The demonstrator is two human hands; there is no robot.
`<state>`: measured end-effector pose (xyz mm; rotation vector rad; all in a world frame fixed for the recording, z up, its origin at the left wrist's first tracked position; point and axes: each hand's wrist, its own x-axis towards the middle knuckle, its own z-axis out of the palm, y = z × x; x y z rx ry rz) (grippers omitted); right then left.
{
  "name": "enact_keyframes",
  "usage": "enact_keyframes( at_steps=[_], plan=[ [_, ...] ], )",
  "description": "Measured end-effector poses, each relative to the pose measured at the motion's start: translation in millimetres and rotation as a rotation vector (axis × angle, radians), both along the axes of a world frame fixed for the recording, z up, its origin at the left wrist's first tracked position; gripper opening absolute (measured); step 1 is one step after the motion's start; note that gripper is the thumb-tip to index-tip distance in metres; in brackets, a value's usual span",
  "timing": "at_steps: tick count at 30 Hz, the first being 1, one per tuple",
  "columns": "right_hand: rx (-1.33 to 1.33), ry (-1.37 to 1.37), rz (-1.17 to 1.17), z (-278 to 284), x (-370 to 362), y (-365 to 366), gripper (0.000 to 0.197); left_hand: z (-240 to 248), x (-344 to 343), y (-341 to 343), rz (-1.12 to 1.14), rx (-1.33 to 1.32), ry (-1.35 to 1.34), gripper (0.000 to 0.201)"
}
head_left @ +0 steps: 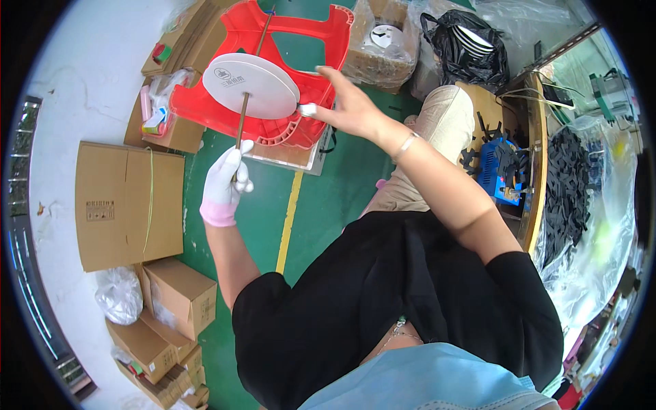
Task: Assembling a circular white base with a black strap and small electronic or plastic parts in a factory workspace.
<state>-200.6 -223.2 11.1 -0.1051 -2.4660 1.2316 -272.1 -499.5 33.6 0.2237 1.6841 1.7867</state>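
My left hand, in a white glove with a pink cuff, is closed around the near end of a thin brownish rod. The rod runs through the centre of a round white disc with dark print on its face. Beneath and behind the disc sits a red plastic stool, with the rod's far end at its far edge. My right hand is beside the disc's right edge, its fingers stretched apart. White material covers its thumb tip, which is close to the rim; whether they touch I cannot tell.
Cardboard boxes line the left wall. At the back stand a plastic-lined carton and a black bag of white discs. On the right, a wooden-edged bench holds a blue device and many black pieces.
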Motion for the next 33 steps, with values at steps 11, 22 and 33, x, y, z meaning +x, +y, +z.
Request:
enact_keyframes(
  at_steps=[11, 22, 33],
  plan=[
    [-0.313, -0.199, -0.036, -18.9, -74.4, -36.2, 0.047, 9.8, -6.5, -13.3, -0.164, 0.322, -0.211, 0.047],
    [-0.279, -0.069, 0.147, 35.6, -51.6, -56.1, 0.024, 40.0, 10.3, -19.1, 0.069, 0.166, 0.247, 0.058],
    [0.271, 0.312, 0.282, 65.8, -25.2, -102.3, 0.019, 5.3, -1.4, -71.8, 0.736, -0.146, 0.425, 0.05]
  ],
)
